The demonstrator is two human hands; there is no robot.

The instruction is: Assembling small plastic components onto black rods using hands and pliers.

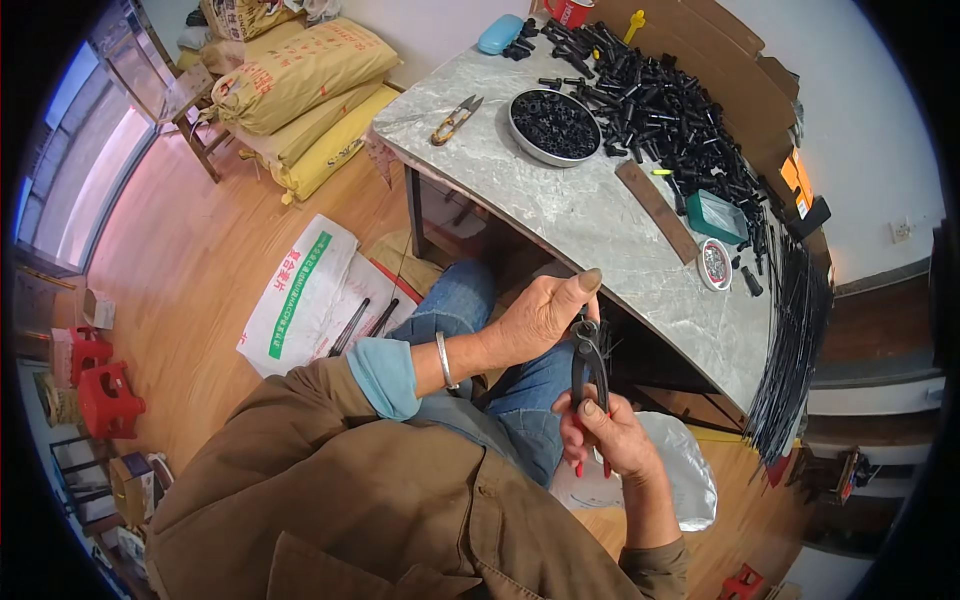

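Below, left hand (535,320) and right hand (610,430) fingers clamped on black pliers (588,365), yellow sacks (300,75) stacked far left, white green-striped bag (300,290) on floor.

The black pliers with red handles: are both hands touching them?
Touching. The head view shows the right hand wrapped round the pliers at the handles, and the left hand meeting their top end.

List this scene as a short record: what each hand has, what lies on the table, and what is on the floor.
left hand: closed around a small dark part at the pliers' tip
right hand: grips the red-handled pliers
table: grey marble top, holding a pile of black plastic parts, a round metal bowl of black pieces, snips, a green tray
floor: stacked yellow sacks, red stools
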